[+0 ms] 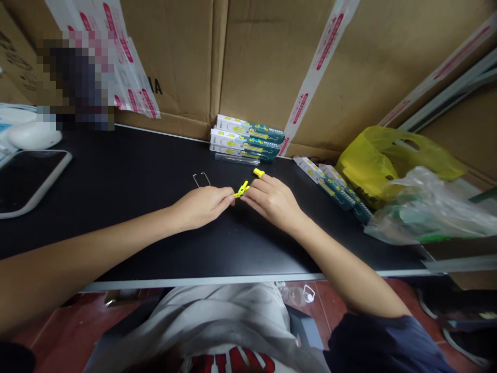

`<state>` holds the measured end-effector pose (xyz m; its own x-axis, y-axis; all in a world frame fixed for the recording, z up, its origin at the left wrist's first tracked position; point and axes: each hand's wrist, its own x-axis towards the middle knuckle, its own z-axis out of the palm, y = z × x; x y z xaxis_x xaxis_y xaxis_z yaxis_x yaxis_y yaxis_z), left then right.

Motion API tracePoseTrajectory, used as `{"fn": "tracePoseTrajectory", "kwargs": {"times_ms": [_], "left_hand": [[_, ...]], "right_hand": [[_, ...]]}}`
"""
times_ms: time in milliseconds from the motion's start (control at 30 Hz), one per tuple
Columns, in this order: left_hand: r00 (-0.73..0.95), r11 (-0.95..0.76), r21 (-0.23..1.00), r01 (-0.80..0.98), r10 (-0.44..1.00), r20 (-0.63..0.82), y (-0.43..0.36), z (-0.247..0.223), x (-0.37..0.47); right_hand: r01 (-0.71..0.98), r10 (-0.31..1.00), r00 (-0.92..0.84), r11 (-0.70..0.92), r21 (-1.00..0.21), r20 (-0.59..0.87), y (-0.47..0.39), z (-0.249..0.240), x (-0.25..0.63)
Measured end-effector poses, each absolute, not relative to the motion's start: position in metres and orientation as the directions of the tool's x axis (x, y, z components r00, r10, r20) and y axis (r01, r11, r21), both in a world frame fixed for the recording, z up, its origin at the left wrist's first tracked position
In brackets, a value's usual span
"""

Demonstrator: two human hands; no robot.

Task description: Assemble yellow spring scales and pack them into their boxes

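A small yellow plastic piece (242,188) sits between my two hands above the black tabletop. The fingertips of my left hand (204,204) pinch its left end. My right hand (275,199) has its thumb and fingers closed on the right side of the same piece. A second yellow part (258,172), shaped like a short cap or tube, shows at my right index finger; whether the finger touches it, I cannot tell. Just beyond my left hand is a thin bent metal wire (201,179), its near end hidden by the hand.
Stacked printed boxes (248,137) stand at the back with a clear plastic case (237,159) in front. More boxes (336,186), a yellow bag (368,160) and a clear bag (423,207) lie right. A white-edged phone-like device (33,178) lies left. Cardboard (256,57) walls the back.
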<state>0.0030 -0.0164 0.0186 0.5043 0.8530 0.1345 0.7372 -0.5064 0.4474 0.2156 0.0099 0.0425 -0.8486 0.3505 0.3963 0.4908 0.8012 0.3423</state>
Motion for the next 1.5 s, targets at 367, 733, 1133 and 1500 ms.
{"fn": "tracePoseTrajectory", "kwargs": {"times_ms": [367, 733, 1133, 1500], "left_hand": [[0.476, -0.469, 0.378, 0.798, 0.876, 0.08, -0.0178, 0.0201, 0.0049], [0.51, -0.49, 0.377, 0.786, 0.858, 0.052, -0.0186, 0.0212, 0.006], [0.493, -0.481, 0.318, 0.817, 0.869, 0.045, -0.0209, 0.0233, 0.0062], [0.488, -0.484, 0.297, 0.823, 0.87, 0.068, -0.0202, 0.0212, 0.0061]], "right_hand": [[0.492, 0.347, -0.85, 0.794, 0.359, 0.397, 0.0107, 0.0411, 0.2155], [0.5, 0.4, -0.844, 0.828, 0.254, 0.358, 0.0066, 0.0383, 0.2118], [0.569, 0.483, -0.789, 0.808, 0.155, 0.379, 0.0074, 0.0381, 0.2121], [0.564, 0.43, -0.799, 0.777, 0.28, 0.42, 0.0064, 0.0331, 0.2116]]}}
